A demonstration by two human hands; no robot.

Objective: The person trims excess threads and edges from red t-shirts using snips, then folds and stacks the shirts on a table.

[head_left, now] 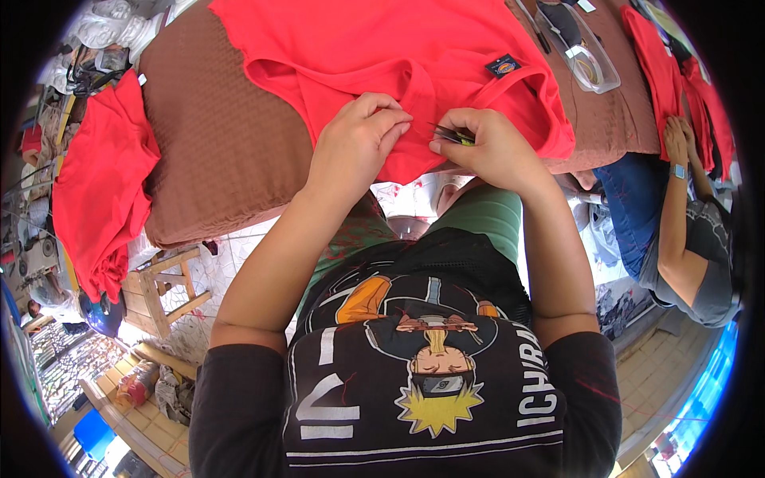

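Observation:
A red garment with a small dark label by its opening lies spread over a brown cloth-covered table, its near part hanging at the edge in front of me. My left hand is closed in a pinch at the garment's near part; whether a loose thread is also between the fingertips is too small to tell. Just to the right, my right hand is closed around small thread snips, their dark blades pointing left toward my left fingertips. The blades sit close above the red cloth.
Another red garment hangs over the table's left end. A clear plastic tray with small items stands at the far right. Beyond it, a co-worker's hands touch more red cloth. A wooden stool stands at lower left.

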